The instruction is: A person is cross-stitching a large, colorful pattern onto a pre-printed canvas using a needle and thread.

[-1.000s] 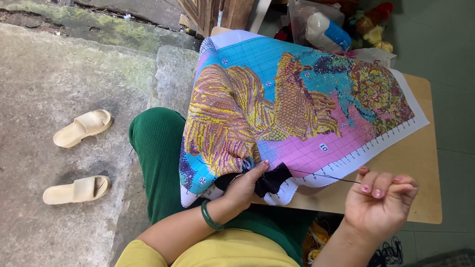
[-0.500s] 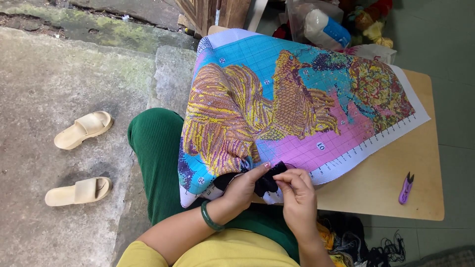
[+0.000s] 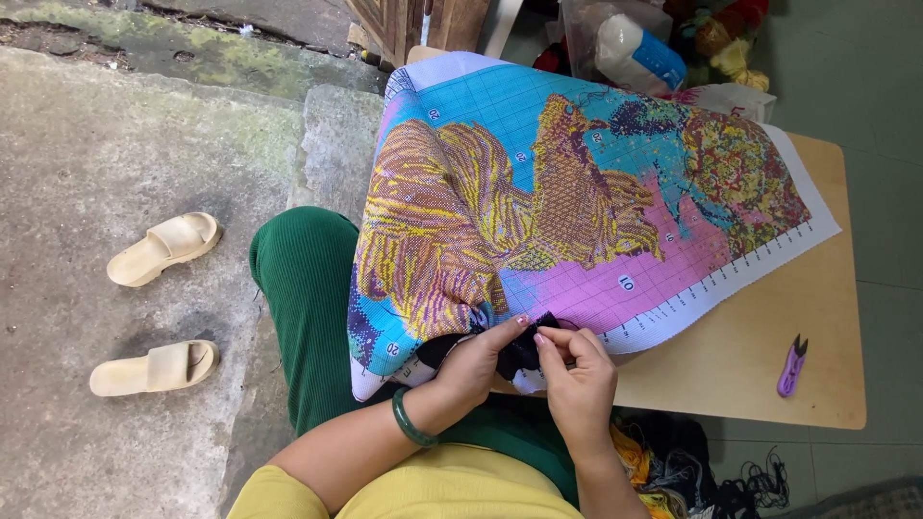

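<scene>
A large cross-stitch canvas (image 3: 577, 192) with a colourful pattern on a printed grid lies across my lap and a low wooden table (image 3: 769, 375). My left hand (image 3: 476, 360), a green bangle on its wrist, pinches the near edge of the canvas at a dark stitched patch (image 3: 514, 356). My right hand (image 3: 577, 380) is right beside it, fingertips pinched at the same dark patch. Whether a needle is between the fingers I cannot tell.
A small purple thread snipper (image 3: 791, 367) lies on the table at the right. Two beige slippers (image 3: 163, 248) (image 3: 154, 367) rest on the concrete floor at the left. Bags and a white bottle (image 3: 635, 53) crowd the far table end. Thread skeins (image 3: 692, 471) lie below.
My right hand, stretched out to the right with a taut thread one second ago, has come back to the dark patch beside my left hand. The purple snipper came into view.
</scene>
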